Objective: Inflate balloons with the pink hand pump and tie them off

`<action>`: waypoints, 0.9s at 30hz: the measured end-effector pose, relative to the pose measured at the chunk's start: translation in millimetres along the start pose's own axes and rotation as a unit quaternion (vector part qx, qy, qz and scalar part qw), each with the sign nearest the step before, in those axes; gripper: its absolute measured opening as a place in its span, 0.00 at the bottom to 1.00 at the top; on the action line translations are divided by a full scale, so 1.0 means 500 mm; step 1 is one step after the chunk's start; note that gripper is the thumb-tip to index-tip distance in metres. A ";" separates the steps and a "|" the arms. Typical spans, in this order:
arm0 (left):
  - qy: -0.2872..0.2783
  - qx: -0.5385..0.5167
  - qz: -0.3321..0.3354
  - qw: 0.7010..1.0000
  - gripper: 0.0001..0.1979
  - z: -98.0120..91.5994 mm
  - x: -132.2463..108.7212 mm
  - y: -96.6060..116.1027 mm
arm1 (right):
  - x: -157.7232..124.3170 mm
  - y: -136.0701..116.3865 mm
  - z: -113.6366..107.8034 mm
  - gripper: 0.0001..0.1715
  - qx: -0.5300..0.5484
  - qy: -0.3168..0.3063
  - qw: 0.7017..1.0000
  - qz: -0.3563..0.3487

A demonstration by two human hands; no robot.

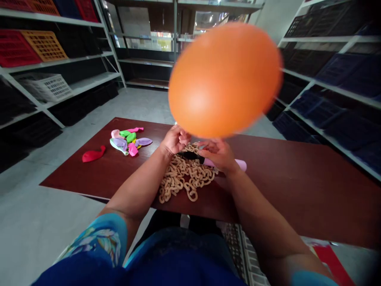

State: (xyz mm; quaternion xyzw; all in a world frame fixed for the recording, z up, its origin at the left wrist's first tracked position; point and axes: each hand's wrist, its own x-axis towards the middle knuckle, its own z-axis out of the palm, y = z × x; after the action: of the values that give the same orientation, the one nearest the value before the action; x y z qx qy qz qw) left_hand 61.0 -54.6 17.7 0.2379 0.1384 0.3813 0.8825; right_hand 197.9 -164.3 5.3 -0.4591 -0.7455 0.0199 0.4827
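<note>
A large inflated orange balloon (226,79) floats above the table, blurred, its lower left end close to my left hand. My left hand (177,139) is closed, with its curled fingers pinched at that end; the balloon's neck is mostly hidden there. Just under the balloon, my right hand (219,154) has its thumb and fingers apart. A hand pump with a black nozzle and a pink barrel (241,164) lies beneath my right hand, which partly covers it. Around and under the pump spreads a heap of beige ring-shaped pieces (190,174).
Several uninflated balloons (131,139) in pink, green and purple lie on the dark red table (285,182). A red balloon (93,155) lies apart to their left. Shelves with crates (44,45) stand on both sides. Below the table's front edge is a metal-edged crate (245,254).
</note>
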 end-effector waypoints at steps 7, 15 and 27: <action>0.011 -0.083 0.152 0.985 0.12 -0.074 0.039 0.078 | -0.006 -0.032 0.010 0.06 0.076 -0.172 0.982 0.023; 0.069 -0.037 0.206 0.975 0.11 -0.118 0.061 0.090 | -0.024 -0.076 0.088 0.09 -0.013 -0.188 0.979 -0.070; 0.076 -0.026 0.190 0.978 0.11 -0.120 0.066 0.077 | -0.019 -0.070 0.084 0.02 0.162 -0.093 0.975 0.123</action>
State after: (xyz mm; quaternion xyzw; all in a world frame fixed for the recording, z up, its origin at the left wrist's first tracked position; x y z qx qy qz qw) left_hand 34.4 11.4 -15.0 0.2070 0.1475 0.5629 0.7865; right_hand 144.5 -173.8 -7.1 -0.4593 -0.7116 0.2420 0.4734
